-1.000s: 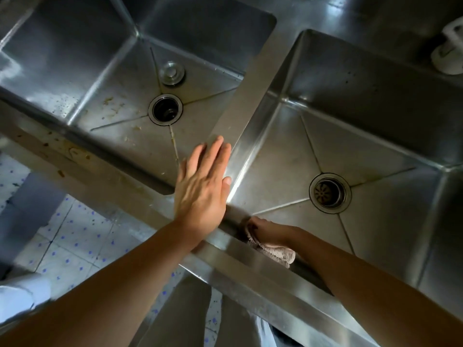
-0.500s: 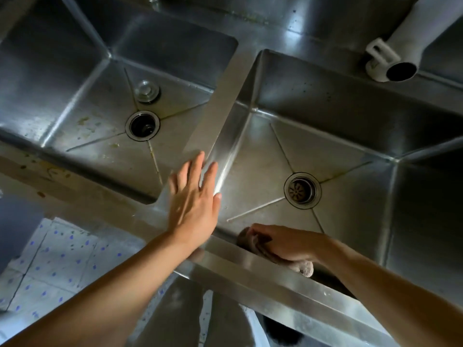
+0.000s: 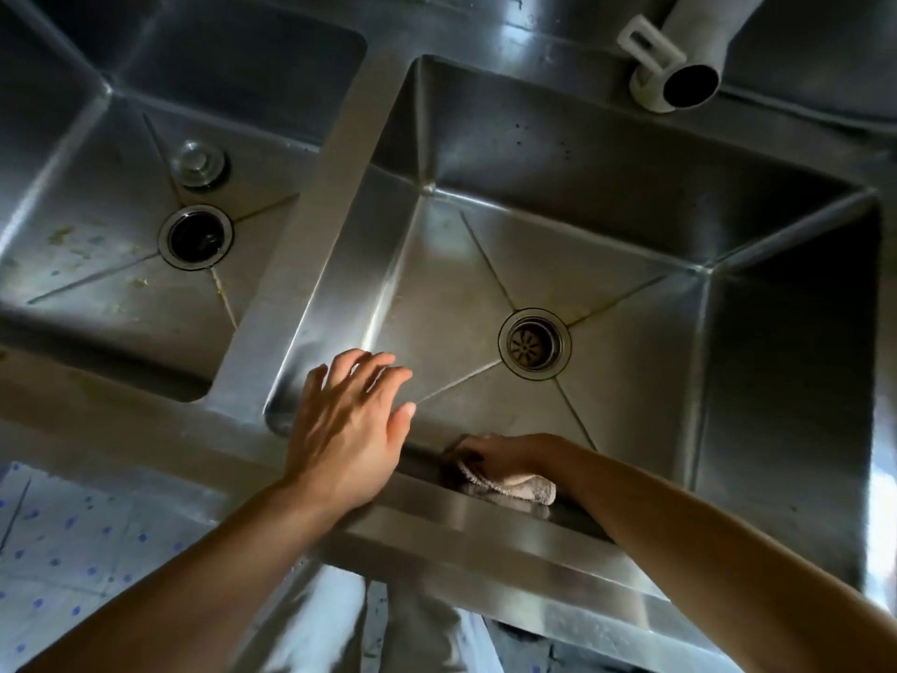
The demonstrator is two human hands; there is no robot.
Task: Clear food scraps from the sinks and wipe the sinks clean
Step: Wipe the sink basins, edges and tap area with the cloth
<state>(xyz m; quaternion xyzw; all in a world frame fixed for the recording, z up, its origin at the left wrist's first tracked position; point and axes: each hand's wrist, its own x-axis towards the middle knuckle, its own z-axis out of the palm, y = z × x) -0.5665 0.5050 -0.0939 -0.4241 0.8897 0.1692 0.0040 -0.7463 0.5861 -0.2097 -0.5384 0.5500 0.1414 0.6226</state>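
Two steel sinks sit side by side. The right sink has a strainer drain. Against its near wall my right hand grips a pinkish cloth, low in the basin. My left hand hovers with spread, relaxed fingers over the near left corner of the right sink, above the front rim. The left sink shows yellowish food smears on its floor, an open drain and a loose metal stopper behind it.
A white faucet spout hangs over the back right of the right sink. A steel divider separates the basins. Below the front rim lies a tiled floor with blue dots.
My left hand has slid right off the divider to above the right sink's corner, fingers now spread. My right hand with the cloth has moved right along the near wall. The view tilted up.
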